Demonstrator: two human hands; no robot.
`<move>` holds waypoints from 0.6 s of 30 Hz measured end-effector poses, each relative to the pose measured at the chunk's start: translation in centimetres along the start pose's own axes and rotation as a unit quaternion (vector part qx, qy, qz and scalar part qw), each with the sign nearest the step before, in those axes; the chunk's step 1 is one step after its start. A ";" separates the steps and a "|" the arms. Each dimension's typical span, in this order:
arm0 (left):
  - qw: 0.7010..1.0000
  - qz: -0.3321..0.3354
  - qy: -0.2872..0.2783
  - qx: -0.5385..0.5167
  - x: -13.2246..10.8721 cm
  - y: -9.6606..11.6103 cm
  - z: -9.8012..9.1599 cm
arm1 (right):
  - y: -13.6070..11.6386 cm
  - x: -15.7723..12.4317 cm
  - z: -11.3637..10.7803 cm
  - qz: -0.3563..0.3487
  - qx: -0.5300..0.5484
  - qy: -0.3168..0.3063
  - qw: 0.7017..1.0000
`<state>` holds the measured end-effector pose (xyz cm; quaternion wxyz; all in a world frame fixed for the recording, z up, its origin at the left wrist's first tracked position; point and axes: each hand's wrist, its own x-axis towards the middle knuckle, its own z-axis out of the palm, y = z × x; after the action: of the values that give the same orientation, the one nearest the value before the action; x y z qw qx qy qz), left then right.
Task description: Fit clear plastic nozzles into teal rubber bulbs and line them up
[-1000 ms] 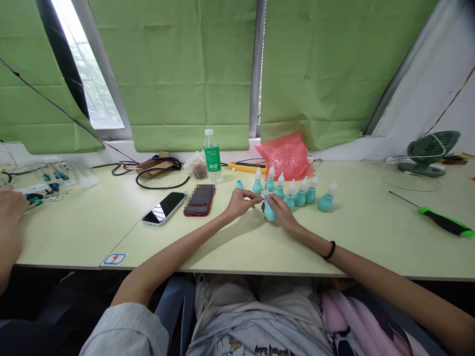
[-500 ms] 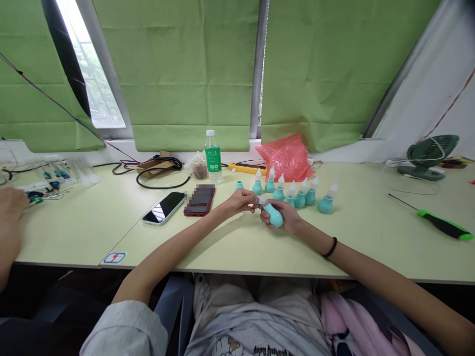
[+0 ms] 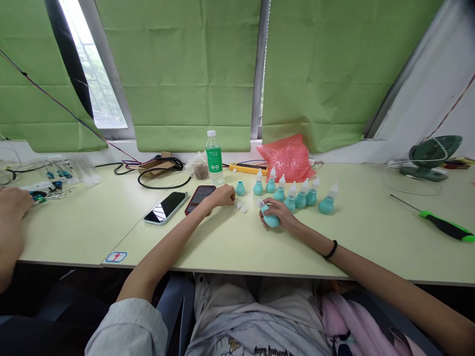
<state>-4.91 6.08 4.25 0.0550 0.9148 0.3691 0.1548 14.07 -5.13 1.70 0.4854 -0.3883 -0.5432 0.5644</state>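
My right hand (image 3: 280, 212) is wrapped round a teal bulb nasal aspirator (image 3: 272, 221), its clear tip tilted up and to the left. To the left, my left hand (image 3: 223, 195) has its fingers curled together beside some small white pieces (image 3: 243, 209) on the tabletop; whether it pinches one of them is hidden. Just past those fingertips sits a teal bulb without a tip (image 3: 240, 189). Several bulb aspirators with clear tips (image 3: 300, 199) stand upright beyond my right hand, one of them (image 3: 326, 205) farther right.
Two phones (image 3: 166, 207) (image 3: 196, 198) lie left of my left hand. Behind are a water bottle (image 3: 214, 160), a pink bubble-wrap bag (image 3: 285, 158) and a cable coil (image 3: 163, 187). A screwdriver (image 3: 441, 222) and a fan (image 3: 430, 155) are right. Another person's hand (image 3: 15, 202) is far left.
My left hand has left the aspirator's tip and moved left, down beside the small white pieces. My right hand keeps its hold on the aspirator, slightly shifted.
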 end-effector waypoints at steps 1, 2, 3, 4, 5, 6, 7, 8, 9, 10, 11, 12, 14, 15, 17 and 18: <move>1.000 0.001 -0.013 -0.015 0.0 -0.2 0.0 | 0.0 0.0 0.0 -0.008 -0.018 0.006 1.000; 0.999 0.007 -0.022 -0.032 0.1 -0.4 -0.1 | 0.1 0.0 0.0 -0.015 -0.033 0.011 0.999; 0.998 0.016 -0.023 -0.048 0.1 -0.3 -0.2 | 0.1 0.0 0.1 -0.022 -0.048 0.017 0.998; 0.998 0.024 -0.013 -0.061 0.0 -0.2 -0.3 | 0.1 0.0 0.1 -0.031 -0.062 0.025 0.997; 0.997 0.031 0.009 -0.069 0.0 0.2 -0.4 | 0.2 0.0 0.2 -0.041 -0.076 0.033 0.996; 0.996 0.035 0.038 -0.072 -0.1 0.7 -0.4 | 0.2 -0.1 0.2 -0.051 -0.089 0.039 0.994; 0.994 0.037 0.068 -0.074 -0.1 1.4 -0.4 | 0.3 -0.1 0.3 -0.063 -0.100 0.045 0.992; 0.992 0.040 0.093 -0.076 -0.3 2.1 -0.4 | 0.4 -0.2 0.3 -0.074 -0.113 0.045 0.990; 0.990 0.046 0.105 -0.084 -0.4 2.9 -0.4 | 0.5 -0.3 0.4 -0.086 -0.126 0.042 0.987; 0.989 0.052 0.102 -0.097 -0.6 3.7 -0.3 | 0.6 -0.3 0.4 -0.098 -0.142 0.038 0.984; 0.988 0.057 0.088 -0.112 -0.8 4.5 -0.2 | 0.7 -0.4 0.4 -0.109 -0.160 0.034 0.980; 0.988 0.060 0.075 -0.121 -1.0 5.3 -0.1 | 0.7 -0.4 0.4 -0.121 -0.181 0.035 0.975; 0.988 0.067 0.060 -0.125 -1.4 6.4 -0.1 | 0.7 -0.4 0.3 -0.134 -0.225 0.049 0.964; 0.988 0.072 0.061 -0.122 -1.6 6.8 0.0 | 0.7 -0.4 0.3 -0.136 -0.245 0.061 0.958; 0.988 0.079 0.073 -0.114 -1.8 7.5 0.1 | 0.7 -0.4 0.2 -0.143 -0.286 0.083 0.944; 0.988 0.078 0.078 -0.112 -1.9 7.7 0.2 | 0.7 -0.4 0.2 -0.151 -0.305 0.088 0.936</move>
<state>-1.07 -0.77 5.24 0.1161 0.9137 0.2804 0.2701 13.82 -5.52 0.99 0.4691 -0.4791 -0.6967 0.2549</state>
